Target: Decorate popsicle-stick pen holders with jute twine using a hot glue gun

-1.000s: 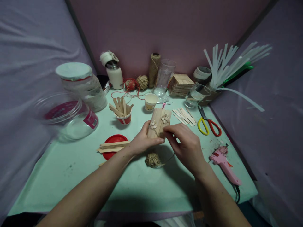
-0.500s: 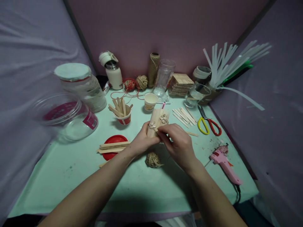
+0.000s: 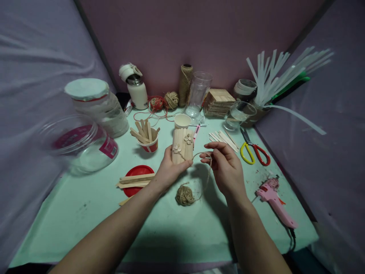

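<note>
My left hand (image 3: 169,167) is wrapped round a wooden stick piece (image 3: 182,140) that stands upright with two small wooden flowers on its front. A strand of twine (image 3: 210,167) runs from the piece, past the fingers of my right hand (image 3: 225,161), and down to a twine ball (image 3: 185,195) on the table. My right hand is to the right of the piece, its thumb and fingers closed on the twine.
Around my hands are a cup of sticks (image 3: 149,142), a red lid (image 3: 139,182) with sticks, a white cup (image 3: 182,121), loose sticks (image 3: 224,140), scissors (image 3: 251,146) and a pink glue gun (image 3: 275,201). Jars, twine rolls and glue sticks (image 3: 268,83) stand farther back.
My right hand has moved off the front of the wooden piece to the right, drawing the twine out in a loop. The piece has shifted slightly left.
</note>
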Available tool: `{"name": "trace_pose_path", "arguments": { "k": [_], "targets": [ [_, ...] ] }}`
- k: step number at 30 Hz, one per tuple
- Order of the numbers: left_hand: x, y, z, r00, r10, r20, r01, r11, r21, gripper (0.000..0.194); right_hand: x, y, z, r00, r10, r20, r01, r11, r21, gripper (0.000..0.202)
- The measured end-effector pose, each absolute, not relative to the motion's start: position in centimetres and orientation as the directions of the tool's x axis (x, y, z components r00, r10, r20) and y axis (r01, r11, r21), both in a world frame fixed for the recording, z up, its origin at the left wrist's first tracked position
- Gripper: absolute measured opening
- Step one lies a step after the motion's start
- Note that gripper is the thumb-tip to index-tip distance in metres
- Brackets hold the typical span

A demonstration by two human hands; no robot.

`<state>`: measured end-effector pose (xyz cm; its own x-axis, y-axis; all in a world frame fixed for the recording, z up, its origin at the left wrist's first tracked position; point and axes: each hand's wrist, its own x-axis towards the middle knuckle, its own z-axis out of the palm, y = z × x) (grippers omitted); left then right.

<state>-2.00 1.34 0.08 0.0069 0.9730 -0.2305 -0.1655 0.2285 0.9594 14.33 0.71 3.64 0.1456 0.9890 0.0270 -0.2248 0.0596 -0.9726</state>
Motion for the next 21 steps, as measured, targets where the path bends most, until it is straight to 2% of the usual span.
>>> {"name": "trace_pose_path", "arguments": {
  "k": [3,7,16,21],
  "targets": [
    [-2.06,1.32,0.49,-0.043,0.978,-0.203,-0.076,0.199,0.977,0.083,14.85,1.14,3.40,0.094,0.987,-0.133,-0.326,-0.096,-0.940,0.020],
    [-2.08,1.22,0.92,-0.039,0.987,-0.157,-0.077,0.153,0.985,0.083,15.29,1.20,3.16,-0.028,0.964,-0.266,-0.312,-0.261,-0.914,0.035],
    [-1.98,1.33,0.53,-0.005,0.991,-0.137,-0.053,0.137,0.989,0.086,15.34,1.01,2.73,-0.102,0.965,-0.243,-0.276,-0.262,-0.925,0.037],
    [-1.83,1.22,0.40,-0.030,0.996,-0.080,0.074,0.082,0.994,0.090,14.88,0.78,2.87,-0.072,0.985,-0.157,-0.215,-0.169,-0.962,0.032]
  ]
}}
